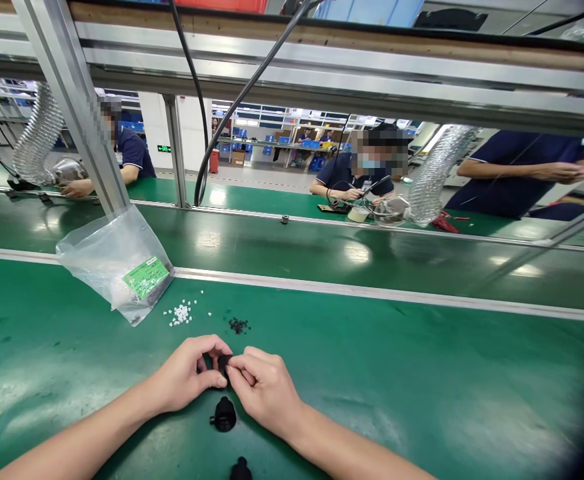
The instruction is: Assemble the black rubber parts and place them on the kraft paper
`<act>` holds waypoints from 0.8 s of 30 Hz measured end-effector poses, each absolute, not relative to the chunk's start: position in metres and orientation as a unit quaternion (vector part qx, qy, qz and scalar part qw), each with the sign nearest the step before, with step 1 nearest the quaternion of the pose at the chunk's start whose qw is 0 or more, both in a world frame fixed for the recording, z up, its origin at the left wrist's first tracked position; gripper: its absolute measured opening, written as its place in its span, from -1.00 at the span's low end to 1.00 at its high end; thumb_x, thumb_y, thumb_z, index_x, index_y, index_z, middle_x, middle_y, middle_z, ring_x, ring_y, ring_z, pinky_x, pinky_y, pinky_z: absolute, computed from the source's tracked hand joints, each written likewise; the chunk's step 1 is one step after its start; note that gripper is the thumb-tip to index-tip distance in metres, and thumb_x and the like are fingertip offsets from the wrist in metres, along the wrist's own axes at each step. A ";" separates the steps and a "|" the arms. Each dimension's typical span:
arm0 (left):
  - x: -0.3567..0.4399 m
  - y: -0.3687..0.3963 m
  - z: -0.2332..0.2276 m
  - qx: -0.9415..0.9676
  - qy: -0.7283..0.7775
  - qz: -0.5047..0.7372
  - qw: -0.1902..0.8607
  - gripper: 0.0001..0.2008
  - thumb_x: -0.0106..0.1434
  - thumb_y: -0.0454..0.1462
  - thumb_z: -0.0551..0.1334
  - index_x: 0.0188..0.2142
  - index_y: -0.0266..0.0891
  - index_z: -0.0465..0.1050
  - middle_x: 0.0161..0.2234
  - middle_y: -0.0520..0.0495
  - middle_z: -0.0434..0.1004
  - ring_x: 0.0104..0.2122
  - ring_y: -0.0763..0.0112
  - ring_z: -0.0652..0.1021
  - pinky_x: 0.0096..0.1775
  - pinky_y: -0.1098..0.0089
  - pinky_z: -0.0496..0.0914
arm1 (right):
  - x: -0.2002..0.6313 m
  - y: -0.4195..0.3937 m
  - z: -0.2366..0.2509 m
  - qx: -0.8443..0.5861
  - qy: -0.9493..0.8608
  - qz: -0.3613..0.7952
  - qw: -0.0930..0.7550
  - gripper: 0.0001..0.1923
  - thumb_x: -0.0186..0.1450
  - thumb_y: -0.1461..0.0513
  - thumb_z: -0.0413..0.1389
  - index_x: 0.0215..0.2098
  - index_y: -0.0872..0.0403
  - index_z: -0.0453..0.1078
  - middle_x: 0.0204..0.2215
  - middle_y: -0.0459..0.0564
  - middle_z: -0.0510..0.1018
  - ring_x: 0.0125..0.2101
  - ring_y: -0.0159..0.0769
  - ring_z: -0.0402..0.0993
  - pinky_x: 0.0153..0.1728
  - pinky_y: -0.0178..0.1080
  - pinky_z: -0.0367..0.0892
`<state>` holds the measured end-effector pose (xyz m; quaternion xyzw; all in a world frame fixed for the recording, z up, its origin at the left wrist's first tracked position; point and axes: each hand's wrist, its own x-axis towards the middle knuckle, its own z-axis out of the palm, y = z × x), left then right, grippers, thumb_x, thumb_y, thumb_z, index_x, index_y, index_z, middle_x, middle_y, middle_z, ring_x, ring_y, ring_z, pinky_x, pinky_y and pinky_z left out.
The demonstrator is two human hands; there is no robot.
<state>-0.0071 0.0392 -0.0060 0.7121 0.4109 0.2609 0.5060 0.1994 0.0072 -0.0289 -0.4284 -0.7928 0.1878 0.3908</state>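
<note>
My left hand [192,373] grips a small black plastic part [223,363] between thumb and fingers, just above the green bench. From the other side, my right hand [267,387] is closed in a pinch, its fingertips against that part; what they hold is hidden. Nearer to me, a black cap-like housing with a side tab [224,415] sits on the bench below the hands. Another black piece [241,470] is cut off by the bottom edge of the view. Beyond my fingers lie a pile of tiny black pieces [239,326] and a scatter of small white pieces [181,313].
A clear plastic bag with a green label [145,277] leans by the metal post [82,113] at left. A metal strip [322,287] crosses the green bench [422,373]. Black cables [252,87] hang overhead. Several co-workers sit or stand across the line.
</note>
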 end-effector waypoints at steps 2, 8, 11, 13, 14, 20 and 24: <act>-0.007 0.039 -0.007 0.715 0.410 0.262 0.502 -0.74 0.16 -0.36 0.37 -0.12 -0.21 0.56 -0.32 0.04 0.55 -0.33 0.37 0.50 -0.33 0.43 0.37 | 0.199 0.008 -0.031 -0.432 -0.793 0.180 0.391 -0.70 0.41 0.30 0.04 -0.46 0.05 0.47 -0.59 -0.17 0.25 -0.58 -0.40 0.17 -0.51 -0.28 0.01; -0.006 0.037 -0.006 0.692 0.387 0.294 0.534 -0.67 0.24 -0.33 0.34 0.02 -0.17 0.50 -0.17 -0.03 0.58 -0.24 0.34 0.54 -0.19 0.36 0.46 | 0.202 0.017 -0.033 -0.410 -0.791 0.134 0.433 -0.72 0.44 0.28 0.08 -0.40 0.04 0.54 -0.61 -0.17 0.29 -0.57 -0.40 0.23 -0.50 -0.30 0.07; -0.002 0.035 -0.006 0.679 0.375 0.330 0.538 -0.74 0.35 -0.29 0.27 0.03 -0.17 0.48 -0.11 -0.09 0.61 -0.14 0.27 0.58 -0.06 0.28 0.49 | 0.203 0.021 -0.030 -0.423 -0.761 0.156 0.467 -0.88 0.40 0.24 0.17 -0.20 0.06 0.57 -0.52 -0.14 0.41 -0.58 -0.41 0.25 -0.51 -0.33 0.15; 0.000 0.033 -0.006 0.672 0.367 0.349 0.541 -0.73 0.39 -0.27 0.25 0.07 -0.17 0.45 -0.01 -0.14 0.62 -0.04 0.23 0.60 0.05 0.21 0.49 | 0.202 0.022 -0.028 -0.458 -0.726 0.216 0.466 -0.84 0.34 0.22 0.23 -0.12 0.07 0.55 -0.41 -0.10 0.51 -0.60 -0.45 0.25 -0.53 -0.35 0.21; 0.001 0.032 -0.007 0.669 0.368 0.357 0.538 -0.71 0.40 -0.26 0.25 0.09 -0.17 0.43 0.04 -0.17 0.61 0.00 0.21 0.61 0.10 0.18 0.48 | 0.202 0.023 -0.028 -0.473 -0.708 0.252 0.459 -0.81 0.32 0.22 0.24 -0.10 0.08 0.55 -0.38 -0.09 0.55 -0.62 -0.46 0.26 -0.55 -0.35 0.23; 0.005 0.030 -0.010 0.673 0.411 0.396 0.469 -0.62 0.35 -0.32 0.25 0.15 -0.17 0.38 0.07 -0.22 0.65 -0.01 0.19 0.67 0.07 0.15 0.55 | 0.198 0.025 -0.031 -0.486 -0.655 0.368 0.447 -0.66 0.29 0.18 0.20 0.00 0.09 0.60 -0.39 -0.04 0.67 -0.65 -0.46 0.36 -0.59 -0.38 0.28; 0.007 0.029 -0.011 0.678 0.423 0.405 0.444 -0.62 0.34 -0.31 0.24 0.15 -0.16 0.40 0.04 -0.18 0.69 -0.01 0.19 0.69 0.05 0.19 0.59 | 0.197 0.023 -0.031 -0.488 -0.642 0.379 0.453 -0.69 0.27 0.17 0.22 -0.06 0.09 0.62 -0.45 -0.04 0.65 -0.64 -0.43 0.38 -0.59 -0.38 0.29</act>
